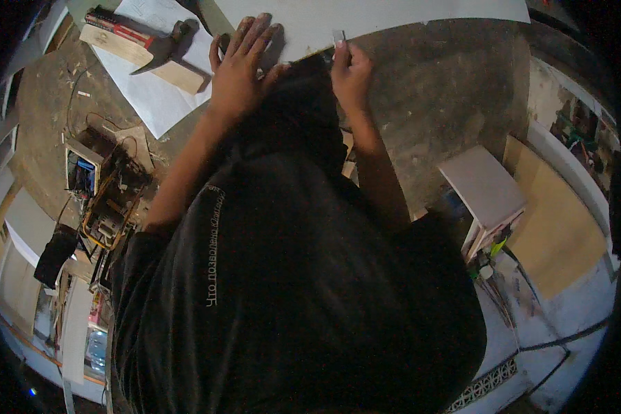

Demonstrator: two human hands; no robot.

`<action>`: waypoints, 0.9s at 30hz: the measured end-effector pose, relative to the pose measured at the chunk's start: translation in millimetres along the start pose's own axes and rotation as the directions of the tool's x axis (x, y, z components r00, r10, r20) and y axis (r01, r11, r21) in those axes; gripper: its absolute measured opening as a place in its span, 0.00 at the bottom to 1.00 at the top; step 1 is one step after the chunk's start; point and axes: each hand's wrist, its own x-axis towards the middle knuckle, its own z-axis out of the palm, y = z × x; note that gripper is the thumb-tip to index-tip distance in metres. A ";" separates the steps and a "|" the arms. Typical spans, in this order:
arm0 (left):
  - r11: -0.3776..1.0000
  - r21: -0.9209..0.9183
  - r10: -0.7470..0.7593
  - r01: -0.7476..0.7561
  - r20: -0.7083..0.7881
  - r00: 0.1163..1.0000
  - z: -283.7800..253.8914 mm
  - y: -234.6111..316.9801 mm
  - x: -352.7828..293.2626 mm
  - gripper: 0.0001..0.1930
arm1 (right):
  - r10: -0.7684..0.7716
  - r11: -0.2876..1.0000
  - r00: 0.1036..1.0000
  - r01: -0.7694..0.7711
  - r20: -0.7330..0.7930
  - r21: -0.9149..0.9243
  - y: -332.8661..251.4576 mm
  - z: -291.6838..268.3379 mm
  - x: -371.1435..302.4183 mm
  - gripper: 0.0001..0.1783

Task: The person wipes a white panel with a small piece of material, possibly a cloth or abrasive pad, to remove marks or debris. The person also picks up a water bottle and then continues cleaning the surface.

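Observation:
My left hand point(240, 77) lies with its fingers spread at the near edge of a large white sheet point(407, 10), pressing on it. In my right hand point(352, 74) a small, flat metal piece point(338, 37) is pinched, its pale tip pointing up beside the same edge. Its kind is not clear. Left of my left hand, a hammer point(164, 54) with a red and black handle rests on a light wooden strip point(179, 74). Under both is white paper point(160, 114).
At the right stands a small box-like stand point(486, 183) with a pale top, beside a leaning tan board point(559, 221). Cables and a dark open-framed device point(110, 207) sit at the left, near a black object point(56, 255). Brown floor point(448, 83) spreads beyond my right arm.

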 end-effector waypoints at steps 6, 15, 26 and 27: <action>1.000 -0.002 0.021 -0.021 -0.010 1.000 4.8 -2.2 -3.7 0.32 | -0.038 0.998 0.999 0.038 0.009 0.047 0.3 1.0 -1.4 0.17; 0.998 -0.028 0.056 -0.058 -0.069 0.996 2.5 6.8 -1.5 0.33 | -0.017 0.999 0.987 0.025 0.162 -0.048 0.5 10.4 -12.0 0.15; 0.995 0.028 0.094 -0.092 -0.041 0.995 2.1 2.1 -3.7 0.38 | -0.073 0.997 0.992 0.069 0.101 0.045 2.7 7.3 -6.3 0.19; 0.994 0.033 0.106 -0.104 -0.049 0.993 2.1 2.7 -2.1 0.38 | -0.102 0.994 0.982 0.094 0.160 0.056 -0.2 8.9 -9.9 0.18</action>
